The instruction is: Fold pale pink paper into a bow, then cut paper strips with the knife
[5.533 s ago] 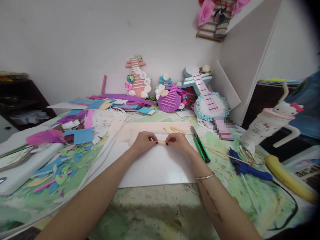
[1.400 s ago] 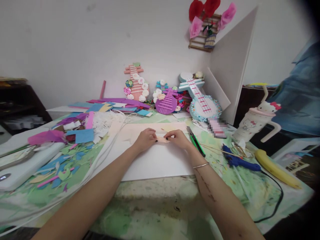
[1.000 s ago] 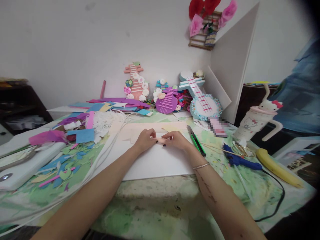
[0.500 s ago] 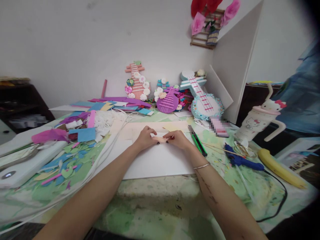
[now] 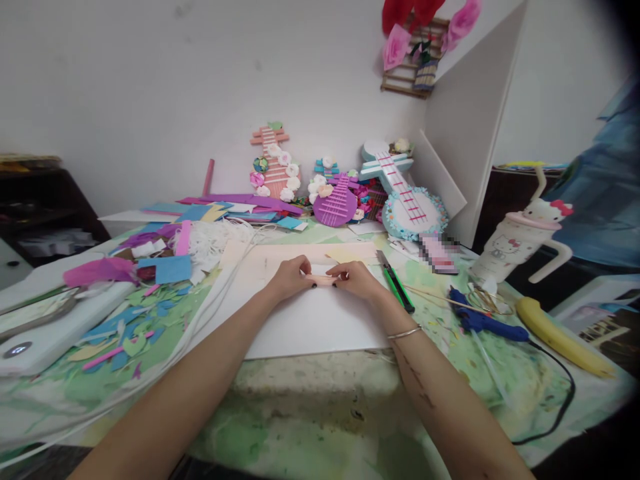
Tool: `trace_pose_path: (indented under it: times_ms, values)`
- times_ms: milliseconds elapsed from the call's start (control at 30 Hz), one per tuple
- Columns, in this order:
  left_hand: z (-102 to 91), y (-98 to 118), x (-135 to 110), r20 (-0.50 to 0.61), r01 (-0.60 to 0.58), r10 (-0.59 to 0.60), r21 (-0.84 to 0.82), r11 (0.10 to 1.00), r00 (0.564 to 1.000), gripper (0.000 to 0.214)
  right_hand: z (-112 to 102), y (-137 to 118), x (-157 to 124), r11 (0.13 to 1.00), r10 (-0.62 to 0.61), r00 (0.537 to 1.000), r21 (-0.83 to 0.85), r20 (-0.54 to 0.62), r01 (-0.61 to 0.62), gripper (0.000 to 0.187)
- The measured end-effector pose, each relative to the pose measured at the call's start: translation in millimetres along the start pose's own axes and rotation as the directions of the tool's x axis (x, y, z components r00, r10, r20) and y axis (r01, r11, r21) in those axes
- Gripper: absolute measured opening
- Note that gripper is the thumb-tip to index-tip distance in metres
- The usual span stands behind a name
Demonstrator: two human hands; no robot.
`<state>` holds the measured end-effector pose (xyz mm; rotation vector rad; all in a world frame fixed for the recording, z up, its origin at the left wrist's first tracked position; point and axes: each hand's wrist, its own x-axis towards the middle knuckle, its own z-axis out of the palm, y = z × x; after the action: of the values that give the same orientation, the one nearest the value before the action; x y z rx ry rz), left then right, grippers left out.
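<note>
Between my two hands is a small strip of pale pink craft material (image 5: 324,281), perhaps foam or paper, held roughly level. My left hand (image 5: 294,279) pinches its left end, and my right hand (image 5: 354,279) pinches the right end. Both sets of fingers are closed, with the fingertips partly hidden behind the strip. Beneath them lies a white board (image 5: 310,327) with a larger pale peach sheet (image 5: 245,255) along its far side. A green utility knife (image 5: 397,285) rests just right of my right hand.
Coloured scraps (image 5: 135,333) and tangled white string (image 5: 217,241) cover the left side. On the right are a blue glue gun (image 5: 485,323), a banana (image 5: 563,337) and a white tumbler (image 5: 515,247). Decorated instrument-shaped crafts, including a purple one (image 5: 336,203), lean at the back wall.
The pink strip now looks straighter and flatter between my fingertips. My hands have barely shifted, and everything around them stays in place.
</note>
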<state>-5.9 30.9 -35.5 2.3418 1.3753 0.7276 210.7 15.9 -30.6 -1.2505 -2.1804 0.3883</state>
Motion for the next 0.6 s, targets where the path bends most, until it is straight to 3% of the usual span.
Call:
trace_pose_path:
  times_ms: [333, 600]
  values:
    - [1.3, 2.5, 0.6, 0.052, -0.086, 0.084, 0.045, 0.995, 0.995, 0.025, 0.4, -1.8, 0.1, 1.0, -0.02, 0.999, 0.011, 0.03, 0.02, 0.031]
    - [2.0, -2.5, 3.5, 0.029, -0.147, 0.145, 0.065, 0.987, 0.989, 0.021, 0.3, -1.0, -0.8, 0.994, -0.065, 0.997, -0.091, 0.031, 0.067, 0.037]
